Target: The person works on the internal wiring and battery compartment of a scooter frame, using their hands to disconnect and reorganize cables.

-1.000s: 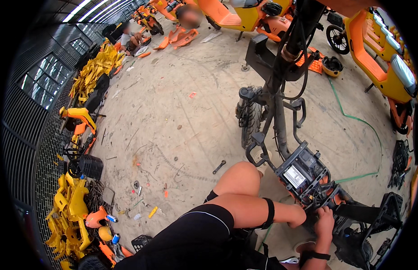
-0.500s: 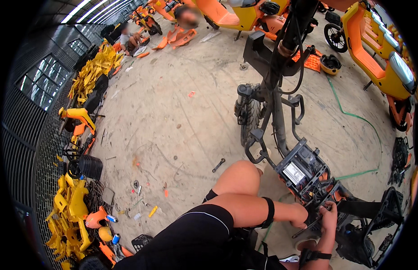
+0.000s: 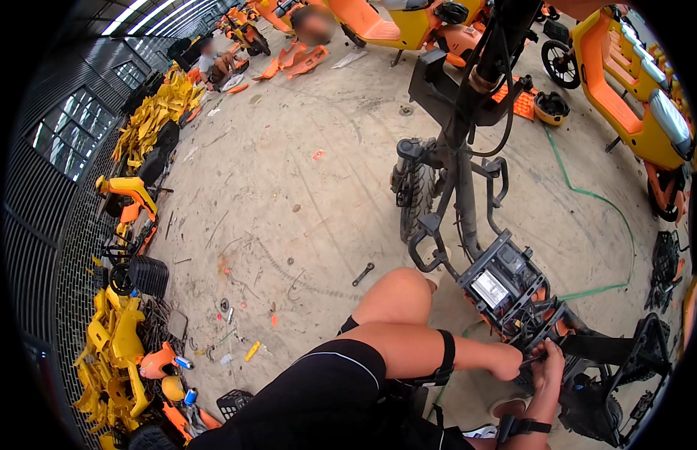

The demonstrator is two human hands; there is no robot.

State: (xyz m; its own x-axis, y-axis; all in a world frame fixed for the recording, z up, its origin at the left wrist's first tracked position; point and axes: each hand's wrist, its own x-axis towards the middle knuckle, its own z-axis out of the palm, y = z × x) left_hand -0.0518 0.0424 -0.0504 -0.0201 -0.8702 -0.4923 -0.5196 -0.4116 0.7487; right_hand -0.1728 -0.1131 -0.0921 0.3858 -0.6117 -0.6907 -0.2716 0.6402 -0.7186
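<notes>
On the floor, the frame stands right of centre with its wheel at the far end, left hand and right hand side by side nearer than its box, panels heaped far left, and hose, helmet and parked scooters to its right.

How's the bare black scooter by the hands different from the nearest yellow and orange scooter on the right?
The bare scooter mostly shows dark tubes, while the yellow and orange scooter wears bright panels. The bare scooter's middle is open, with boxy parts showing; the yellow and orange scooter's body looks covered. The bare scooter is nearer the camera; the yellow and orange scooter stands farther off. Both have a dark front tyre.
</notes>
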